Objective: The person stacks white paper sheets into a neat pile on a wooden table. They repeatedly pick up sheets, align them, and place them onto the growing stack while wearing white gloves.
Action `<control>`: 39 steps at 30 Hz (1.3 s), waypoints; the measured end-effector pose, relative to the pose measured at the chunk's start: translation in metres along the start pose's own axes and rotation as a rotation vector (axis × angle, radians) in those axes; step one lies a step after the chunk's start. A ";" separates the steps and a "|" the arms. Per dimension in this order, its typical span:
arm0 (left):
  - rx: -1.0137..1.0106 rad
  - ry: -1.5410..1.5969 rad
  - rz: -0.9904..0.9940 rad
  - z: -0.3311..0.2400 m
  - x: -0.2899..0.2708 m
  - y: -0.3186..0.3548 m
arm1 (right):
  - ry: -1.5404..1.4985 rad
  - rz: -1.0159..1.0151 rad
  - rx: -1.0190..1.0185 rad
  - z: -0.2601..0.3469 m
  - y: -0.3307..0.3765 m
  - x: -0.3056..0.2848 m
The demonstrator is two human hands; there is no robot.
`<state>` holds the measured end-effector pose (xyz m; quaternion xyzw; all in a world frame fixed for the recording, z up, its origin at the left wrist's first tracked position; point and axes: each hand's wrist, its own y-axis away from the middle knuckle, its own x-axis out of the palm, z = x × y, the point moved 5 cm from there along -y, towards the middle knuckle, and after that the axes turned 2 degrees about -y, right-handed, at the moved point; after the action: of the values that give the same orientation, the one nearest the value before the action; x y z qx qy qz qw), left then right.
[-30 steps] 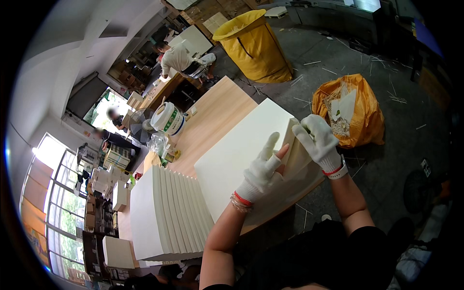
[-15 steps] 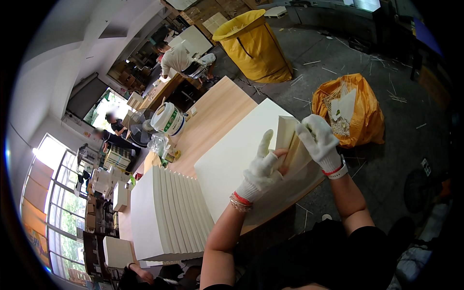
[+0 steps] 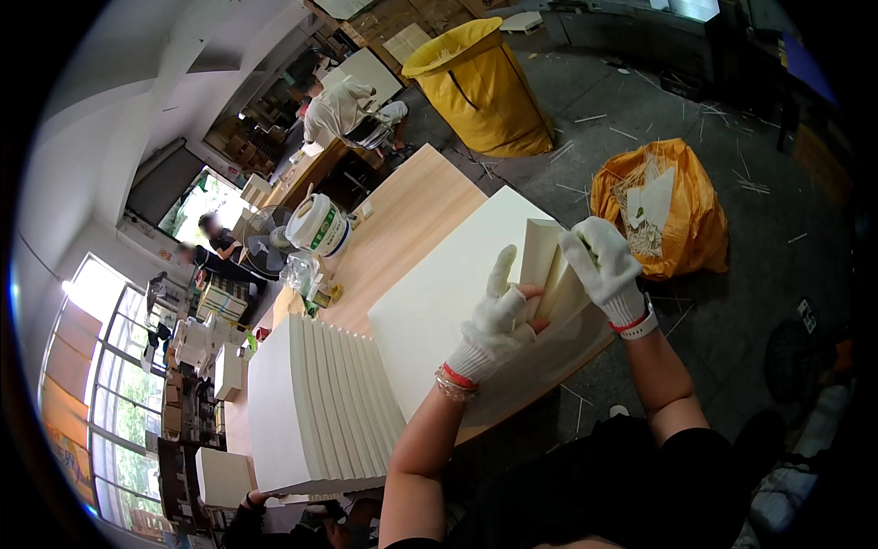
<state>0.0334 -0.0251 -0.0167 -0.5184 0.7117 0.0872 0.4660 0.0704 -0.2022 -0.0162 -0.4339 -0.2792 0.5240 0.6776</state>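
A large white cardboard sheet (image 3: 439, 284) lies on the table before me, with a narrow folded strip standing up along its far right edge. My left hand (image 3: 494, 325), in a white glove with bare fingertips, holds this folded edge (image 3: 541, 245). One finger stretches along its left side, and the bare tips press against the strip from the other side. At the strip's right side, my right hand (image 3: 604, 267) is gloved, with its fingers bent and pinched together at the edge. Whether a small thing sits in that pinch is hidden.
A stack of folded white cardboard pieces (image 3: 320, 403) stands to the left. Farther back are a white bucket (image 3: 318, 224) and a fan (image 3: 265, 240). An orange bag of scraps (image 3: 690, 220) and a yellow bag (image 3: 476, 96) stand on the floor. Other people work nearby.
My hands stay almost in place, and the folded strip between them has shifted slightly. A co-worker's hand at the lower left has moved under the stack, and the person at the back has shifted.
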 end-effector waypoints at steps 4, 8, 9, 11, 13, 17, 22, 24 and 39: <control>0.161 -0.168 0.017 -0.002 0.000 -0.001 | -0.070 0.071 0.145 -0.002 -0.002 -0.001; 0.067 0.036 0.084 -0.003 -0.001 -0.004 | -0.018 0.051 0.039 -0.004 0.001 0.001; 0.049 0.026 0.052 -0.005 -0.001 -0.004 | -0.013 0.050 0.041 -0.005 0.001 0.001; 0.013 0.003 -0.014 -0.008 -0.002 -0.002 | -0.001 0.071 0.032 -0.004 0.001 0.001; 0.001 0.000 -0.020 -0.005 0.000 -0.001 | 0.028 0.076 0.002 -0.003 0.002 0.001; -0.023 0.037 -0.017 0.000 0.001 0.000 | -0.037 0.079 0.032 -0.004 0.004 -0.001; 0.133 -0.089 0.051 -0.001 0.001 -0.003 | -0.020 0.083 0.031 -0.003 0.002 -0.001; 0.100 -0.051 0.048 0.001 0.001 -0.002 | -0.039 0.056 0.064 -0.004 0.002 0.000; 0.140 -0.137 0.048 -0.007 0.000 -0.003 | -0.019 0.064 0.034 0.002 -0.001 -0.003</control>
<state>0.0318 -0.0308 -0.0115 -0.4604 0.6946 0.0836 0.5464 0.0685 -0.2045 -0.0147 -0.4260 -0.2627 0.5540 0.6653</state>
